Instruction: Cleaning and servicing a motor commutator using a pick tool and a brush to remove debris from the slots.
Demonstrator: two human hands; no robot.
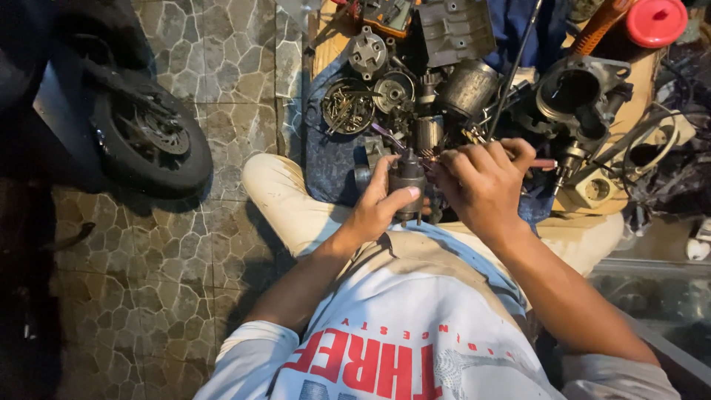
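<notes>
1. Biggest worry first: the small dark metal motor part (408,180) is held up over the lap, above a crowded heap of parts. As I judge it, a slip of the grip would drop it into that clutter or onto the stone-tiled floor (222,67), and it would be hard to find again.

2. Next risk: the right hand (481,181) works tight against the top of the part with a thin tool (544,163) pinched in its fingers. Too much push could make the tip skid off toward the left thumb.

3. Clutter close by: the grey cylindrical motor housing (468,89), the large round casting (574,92) and the tin of screws (348,107) sit just beyond the hands. An elbow swing could scatter the screws.

4. A parked scooter wheel (152,141) stands well apart on the left, no threat here.

5. Left hand (378,204): wrapped around the motor part, thumb across its front, fingers behind, clamped firm, the part upright.

6. Right hand: fingers curled together, knuckles up, closed on the thin tool, fingertips touching the part's top edge. Exactly where the tip meets the part, I cannot tell.
</notes>
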